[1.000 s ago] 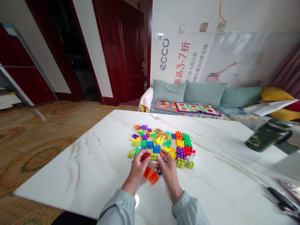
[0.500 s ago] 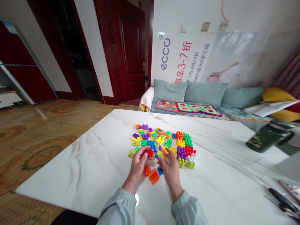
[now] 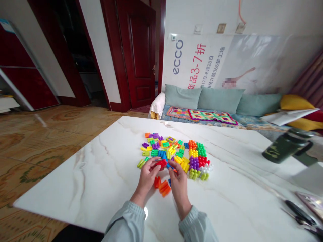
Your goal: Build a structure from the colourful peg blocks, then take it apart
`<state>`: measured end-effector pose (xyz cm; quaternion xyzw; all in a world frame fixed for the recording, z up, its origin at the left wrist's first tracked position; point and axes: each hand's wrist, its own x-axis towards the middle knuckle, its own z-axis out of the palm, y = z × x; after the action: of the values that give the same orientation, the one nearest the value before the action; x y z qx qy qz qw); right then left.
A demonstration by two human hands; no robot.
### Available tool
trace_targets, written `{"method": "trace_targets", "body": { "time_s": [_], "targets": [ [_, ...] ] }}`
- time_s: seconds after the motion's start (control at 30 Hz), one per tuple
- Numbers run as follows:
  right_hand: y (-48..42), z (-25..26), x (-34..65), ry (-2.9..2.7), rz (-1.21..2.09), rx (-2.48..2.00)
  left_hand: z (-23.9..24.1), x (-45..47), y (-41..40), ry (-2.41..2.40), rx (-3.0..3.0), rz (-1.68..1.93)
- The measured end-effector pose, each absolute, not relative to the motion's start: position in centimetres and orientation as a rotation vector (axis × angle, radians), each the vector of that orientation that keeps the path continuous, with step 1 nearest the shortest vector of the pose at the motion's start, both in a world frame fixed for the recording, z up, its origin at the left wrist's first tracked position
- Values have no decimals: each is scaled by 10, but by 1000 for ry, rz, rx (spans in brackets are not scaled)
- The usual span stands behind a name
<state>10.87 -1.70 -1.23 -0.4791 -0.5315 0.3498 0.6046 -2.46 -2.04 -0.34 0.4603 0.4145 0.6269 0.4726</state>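
My left hand [image 3: 147,173] pinches a red plastic building block [image 3: 162,163] between thumb and fingers, just above the table. Close on its right, my right hand [image 3: 178,178] has thumb and fingers drawn together; whether a small piece is between them is hidden. Orange blocks [image 3: 165,188] lie below and between the hands. Beyond my fingers spread loose blocks in several colours, among them green blocks [image 3: 154,153] and yellow blocks [image 3: 182,163]. To the right of my right hand, bead-like knobbed blocks stand grouped by colour, including purple ones [image 3: 194,163] and red ones [image 3: 202,161].
The white marbled table [image 3: 101,174] carries everything. A dark green camouflage mug [image 3: 286,146] stands at the right, with scissors [image 3: 300,213] and a phone-like flat object [image 3: 311,203] near the right edge. A sofa with cushions [image 3: 220,101] lies behind the table.
My right hand has moved left toward the red block, and its fingers have drawn together. My left hand still holds the red block, now turned slightly.
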Motion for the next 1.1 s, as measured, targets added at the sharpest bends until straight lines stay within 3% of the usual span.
{"method": "trace_targets", "body": {
  "time_s": [0.3, 0.6, 0.83, 1.1],
  "targets": [
    [-1, -13, 129, -1559, 474, -1231, -9, -28, -16, 1371, 1993, 1674],
    [37, 22, 115, -2206, 22, -1686, -13, -27, -13, 1456, 2050, 1704],
    [48, 28, 102, -2229, -38, -1772, -15, -28, -11, 1436, 2064, 1692],
    [36, 27, 117, -2058, 82, -1569, -15, -28, -12, 1451, 2034, 1678]
  ]
}}
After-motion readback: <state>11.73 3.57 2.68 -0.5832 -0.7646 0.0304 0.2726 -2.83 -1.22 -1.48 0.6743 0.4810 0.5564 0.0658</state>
